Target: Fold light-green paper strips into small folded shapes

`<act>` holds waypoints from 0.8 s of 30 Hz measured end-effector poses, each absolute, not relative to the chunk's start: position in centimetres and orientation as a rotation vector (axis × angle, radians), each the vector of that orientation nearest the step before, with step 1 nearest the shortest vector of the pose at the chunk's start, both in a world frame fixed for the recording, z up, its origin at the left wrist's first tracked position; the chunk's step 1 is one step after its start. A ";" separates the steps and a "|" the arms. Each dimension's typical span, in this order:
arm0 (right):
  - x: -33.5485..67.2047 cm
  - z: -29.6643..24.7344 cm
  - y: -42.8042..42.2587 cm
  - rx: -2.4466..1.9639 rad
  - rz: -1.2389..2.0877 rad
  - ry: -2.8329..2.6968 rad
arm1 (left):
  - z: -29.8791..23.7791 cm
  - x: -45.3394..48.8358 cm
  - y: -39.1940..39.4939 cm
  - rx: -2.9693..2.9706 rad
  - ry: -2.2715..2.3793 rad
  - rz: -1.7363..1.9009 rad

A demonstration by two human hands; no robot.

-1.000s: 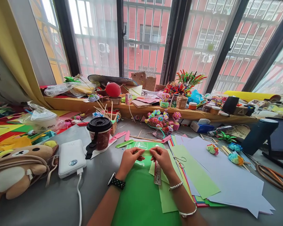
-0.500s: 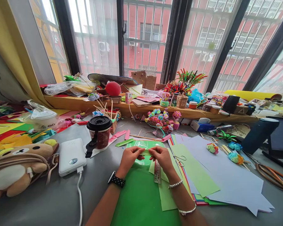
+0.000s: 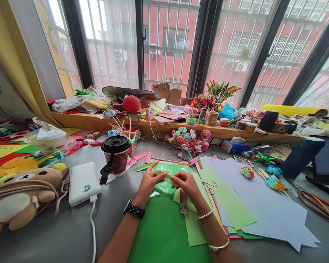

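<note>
A small strip of light green paper [image 3: 169, 179] is stretched between my two hands, over a shiny green mat [image 3: 161, 226]. My left hand [image 3: 151, 182] pinches its left end between thumb and fingers. At the other end, my right hand [image 3: 185, 183] pinches it with thumb and forefinger. Just below the right hand lies a patterned ruler [image 3: 183, 203], partly on light green paper sheets [image 3: 193, 228]. Scissors [image 3: 210, 185] rest to the right, their blades partly out of sight. A folded green paper strip [image 3: 144, 167] lies beyond the left hand.
A lidded coffee cup [image 3: 117, 155] and a white power bank [image 3: 84, 182] with a cable stand on the left, near a plush bear [image 3: 24, 193]. White paper sheets [image 3: 268, 204] cover the right side. Craft flowers [image 3: 183, 138] sit at the back, below the cluttered windowsill.
The paper strip has tilted, its left end now higher. My left hand's fingers have spread a little and shifted slightly left; both hands still pinch the strip.
</note>
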State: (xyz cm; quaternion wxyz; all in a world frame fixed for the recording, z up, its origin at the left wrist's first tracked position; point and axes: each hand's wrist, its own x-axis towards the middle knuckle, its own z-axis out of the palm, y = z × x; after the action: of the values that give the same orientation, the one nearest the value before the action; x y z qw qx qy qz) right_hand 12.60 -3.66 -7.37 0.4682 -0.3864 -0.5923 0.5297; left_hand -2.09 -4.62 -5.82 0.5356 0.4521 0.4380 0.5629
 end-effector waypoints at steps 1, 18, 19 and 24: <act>12.6 -7.4 -3.7 -0.961 1.311 -1.450 | -5.8 -2.0 -4.6 1.044 1.047 1.339; 12.9 -7.7 -3.3 -1.029 1.282 -1.498 | -6.4 -2.1 -4.5 0.962 1.048 1.332; 12.9 -7.7 -3.3 -1.038 1.269 -1.498 | -6.4 -2.1 -4.4 0.964 1.046 1.347; 13.0 -7.8 -3.2 -1.084 1.217 -1.449 | -6.3 -2.2 -4.3 0.959 1.037 1.408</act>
State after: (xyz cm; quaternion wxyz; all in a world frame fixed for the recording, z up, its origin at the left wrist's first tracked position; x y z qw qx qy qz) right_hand 12.95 -3.17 -7.81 0.4620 -0.4409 -0.5893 0.4949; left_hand -2.16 -4.34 -6.26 0.5425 0.4038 0.4369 0.5931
